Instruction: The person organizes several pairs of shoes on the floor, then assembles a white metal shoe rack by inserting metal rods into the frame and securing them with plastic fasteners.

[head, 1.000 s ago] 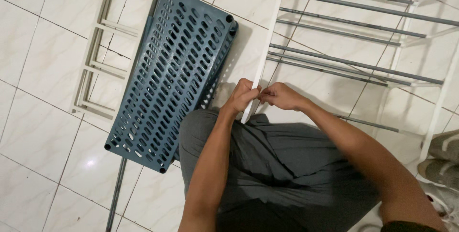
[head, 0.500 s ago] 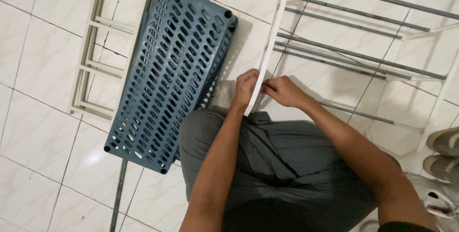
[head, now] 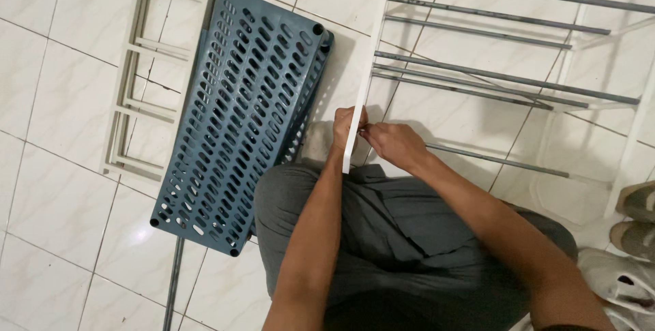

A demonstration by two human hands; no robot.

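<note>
Head view, nearest first: grey-trousered knees fill the bottom, and both forearms reach up from them to the lower end of a white post point(head: 359, 92), the landmark for everything else. The left hand point(head: 343, 128) is curled around the post's near end from the left, fingers closed on it. The right hand point(head: 390, 143) presses in from the right, fingertips pinched together against the post near the left thumb; whether it grips something small there or only the post, I cannot tell.

Just right of the post, grey rods point(head: 477, 79) run across to a second white post point(head: 631, 140) at the far right, making a rack that lies over the tiled floor point(head: 61, 188). One lower rod point(head: 498, 160) stops short of the landmark, its near end behind the right hand. Left of the post lies a blue slotted shelf point(head: 235, 113), and further left, partly beneath it, a white ladder-like frame point(head: 147, 72). A loose grey rod point(head: 172, 283) pokes out below the shelf. Pale shoes point(head: 631, 235) sit at the right edge.

Judged from this hold, the post is steadied only at its end, so a slip of the left hand could let it twist and pull the seated rods out of their holes. Fingers pinched so close to the joint could get nipped if the rod seats suddenly.
</note>
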